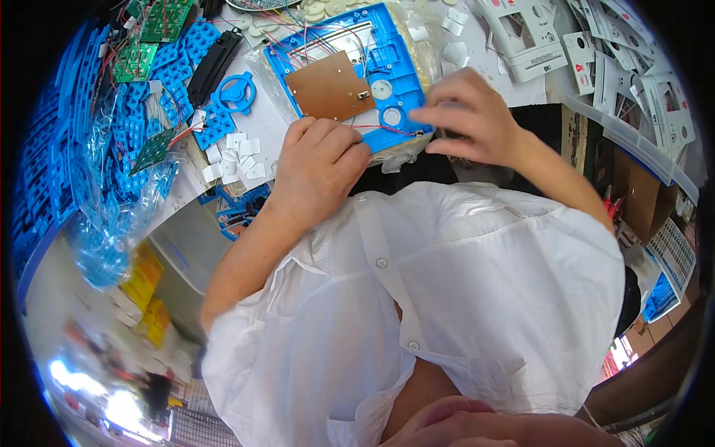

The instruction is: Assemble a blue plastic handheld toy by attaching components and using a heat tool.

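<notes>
Our fingers (339, 141) on the left hand (316, 175) are curled down, almost closed, and they press on the near edge of the blue plastic frame (398, 63). A thin red wire (376, 129) runs out from under them. We think they pin it down, but we cannot see the tips, so we cannot tell for sure.

Far to the left lies a heap of blue plastic parts (160, 63) and green circuit boards (153, 18), some in a clear bag. Next to them sit a blue ring piece (237, 93) and some small white squares (238, 153). We leave all of those alone.

The frame sits in the middle of the table, just in front of our white shirt (462, 298). A brown board (328, 89) rests on it, with thin wires going up from it.

On the right, our right hand (473, 119) has its thumb and first finger pinched close together at the lower right corner of the frame, where the red wire ends. Something small may be between them, but it is too tiny for us to tell.

To do this well, we should hold the frame still with the left hand. We should move the right fingers slowly and gently. The wire looks thin, so a hard tug could pull it loose.

Further right are white plastic panels (521, 37) and white cards (640, 74).
</notes>
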### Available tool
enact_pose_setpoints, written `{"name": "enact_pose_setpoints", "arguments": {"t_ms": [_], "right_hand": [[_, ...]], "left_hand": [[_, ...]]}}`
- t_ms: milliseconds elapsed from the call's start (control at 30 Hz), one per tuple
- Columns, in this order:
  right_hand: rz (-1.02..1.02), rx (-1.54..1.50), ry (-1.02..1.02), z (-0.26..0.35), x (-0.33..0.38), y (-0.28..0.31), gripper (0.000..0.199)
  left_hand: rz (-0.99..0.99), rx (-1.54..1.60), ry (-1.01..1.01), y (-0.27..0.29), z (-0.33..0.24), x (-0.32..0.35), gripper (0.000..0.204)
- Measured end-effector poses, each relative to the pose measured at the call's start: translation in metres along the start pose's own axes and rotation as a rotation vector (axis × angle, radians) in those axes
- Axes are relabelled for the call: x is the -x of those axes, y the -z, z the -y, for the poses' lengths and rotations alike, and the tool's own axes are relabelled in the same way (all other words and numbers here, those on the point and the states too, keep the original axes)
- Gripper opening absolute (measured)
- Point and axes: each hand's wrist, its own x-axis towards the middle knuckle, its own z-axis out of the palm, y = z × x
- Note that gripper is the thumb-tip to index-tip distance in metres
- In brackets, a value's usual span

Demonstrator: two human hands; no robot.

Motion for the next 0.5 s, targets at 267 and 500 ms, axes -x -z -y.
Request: {"name": "enact_pose_setpoints", "arguments": {"t_ms": [267, 500], "right_hand": [[-0.112, -0.652, -0.775, 0.028, 0.019, -0.031, 0.036], [-0.043, -0.733, -0.850, 0.027, 0.015, -0.030, 0.037]], "left_hand": [[0.041, -0.182, 0.001, -0.010, -0.022, -0.001, 0.055], [0.136, -0.236, -0.011, -0.010, -0.024, -0.002, 0.055]]}}
